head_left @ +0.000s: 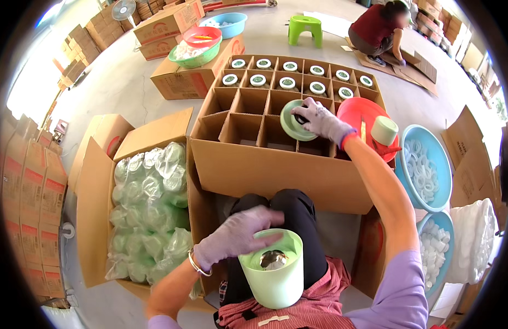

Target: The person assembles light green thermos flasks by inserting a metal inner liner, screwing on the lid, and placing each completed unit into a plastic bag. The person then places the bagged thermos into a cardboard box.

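Observation:
A pale green cylindrical container [273, 274] stands upright on my lap, with a shiny metal dome inside it. My gloved left hand [237, 233] is at its rim, fingers spread and somewhat blurred, holding nothing I can see. In front of me, my gloved right hand [321, 122] is closed on a round pale green lid [291, 127] with a dark centre. That lid is over the divided cardboard box [276, 170]. White-topped jars [287, 83] fill compartments in the box's far rows; the nearer visible compartments hold none.
A red basin [355, 112] with a small green cup [384, 130] sits on the box's right corner. Blue basins of white rings [421, 170] and white plastic pieces [432, 247] stand at right. On the left, a carton holds bagged green items [150, 203]. A person [377, 35] crouches over flattened cardboard.

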Motion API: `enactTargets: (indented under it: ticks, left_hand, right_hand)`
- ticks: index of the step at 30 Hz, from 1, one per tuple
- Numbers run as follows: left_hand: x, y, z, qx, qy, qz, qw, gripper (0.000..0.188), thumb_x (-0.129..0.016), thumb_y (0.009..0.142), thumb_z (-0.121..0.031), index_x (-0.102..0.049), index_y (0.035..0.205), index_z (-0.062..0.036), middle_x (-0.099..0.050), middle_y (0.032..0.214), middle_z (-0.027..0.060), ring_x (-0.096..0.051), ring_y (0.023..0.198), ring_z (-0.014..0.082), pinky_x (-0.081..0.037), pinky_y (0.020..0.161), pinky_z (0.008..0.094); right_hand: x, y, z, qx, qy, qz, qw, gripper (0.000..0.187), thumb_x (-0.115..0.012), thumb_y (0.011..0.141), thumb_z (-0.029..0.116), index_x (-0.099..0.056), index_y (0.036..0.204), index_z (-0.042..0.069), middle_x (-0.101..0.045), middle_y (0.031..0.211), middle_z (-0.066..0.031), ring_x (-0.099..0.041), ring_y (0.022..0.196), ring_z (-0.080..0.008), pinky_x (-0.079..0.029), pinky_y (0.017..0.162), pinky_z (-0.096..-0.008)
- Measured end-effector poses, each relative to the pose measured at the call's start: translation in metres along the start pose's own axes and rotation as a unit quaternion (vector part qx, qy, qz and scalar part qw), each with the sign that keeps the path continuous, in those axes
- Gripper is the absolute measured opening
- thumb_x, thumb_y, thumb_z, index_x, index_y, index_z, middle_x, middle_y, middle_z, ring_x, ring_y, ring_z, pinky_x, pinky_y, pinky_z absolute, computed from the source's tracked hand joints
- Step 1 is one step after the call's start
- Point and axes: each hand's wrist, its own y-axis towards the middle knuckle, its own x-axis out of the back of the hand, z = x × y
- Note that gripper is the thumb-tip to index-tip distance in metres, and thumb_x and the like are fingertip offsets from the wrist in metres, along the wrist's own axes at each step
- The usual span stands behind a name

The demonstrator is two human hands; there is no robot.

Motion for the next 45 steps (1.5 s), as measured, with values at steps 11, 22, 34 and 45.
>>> enactTargets:
  ticks: [11,22,34,45]
  left_hand:
    - [-0.011,0.045,-0.046,-0.088,-0.049,-0.350,0.931,0.068,-0.060,0.094,-0.053,-0.050,0.142,-0.0056,-0.046,0.145,0.0195,-0.046,0.130,0.0350,-0.039,0.108,0.0454]
    - [0.001,-0.054,-0.030,-0.088,-0.064,-0.099,0.989,0.059,-0.072,0.083,-0.049,-0.067,0.126,-0.0079,-0.064,0.126,0.0130,-0.057,0.120,0.0343,-0.045,0.104,0.0448]
    - [-0.025,-0.066,-0.047,-0.050,-0.009,0.031,0.998,0.075,-0.038,0.096,-0.066,-0.061,0.124,-0.0004,-0.062,0.119,0.0212,-0.056,0.111,0.0437,-0.044,0.097,0.0486]
    - [-0.114,-0.085,-0.058,0.188,-0.417,-0.256,0.852,0.049,-0.040,0.107,-0.023,-0.037,0.148,0.0014,-0.043,0.149,0.0162,-0.040,0.138,0.0233,-0.030,0.115,0.0349]
  right_hand:
    - [0.013,-0.095,0.191,0.061,0.285,-0.357,0.887,0.035,-0.063,0.092,0.013,-0.052,0.120,-0.005,-0.061,0.100,-0.0193,-0.064,0.084,-0.0392,-0.053,0.073,-0.0445]
    - [0.033,-0.147,0.169,-0.258,0.559,0.137,0.776,0.030,-0.049,0.098,0.021,-0.063,0.112,-0.002,-0.061,0.071,-0.0038,-0.059,0.050,-0.0108,-0.049,0.046,-0.0256]
    - [-0.005,-0.166,0.226,0.110,0.428,0.010,0.897,0.031,-0.051,0.099,0.020,-0.061,0.120,0.000,-0.062,0.115,-0.0161,-0.059,0.112,-0.0279,-0.046,0.100,-0.0385]
    - [0.058,-0.244,0.193,0.048,0.223,0.112,0.967,0.074,-0.056,0.090,0.060,-0.051,0.135,0.001,-0.057,0.124,-0.0218,-0.055,0.114,-0.0410,-0.046,0.098,-0.0459]
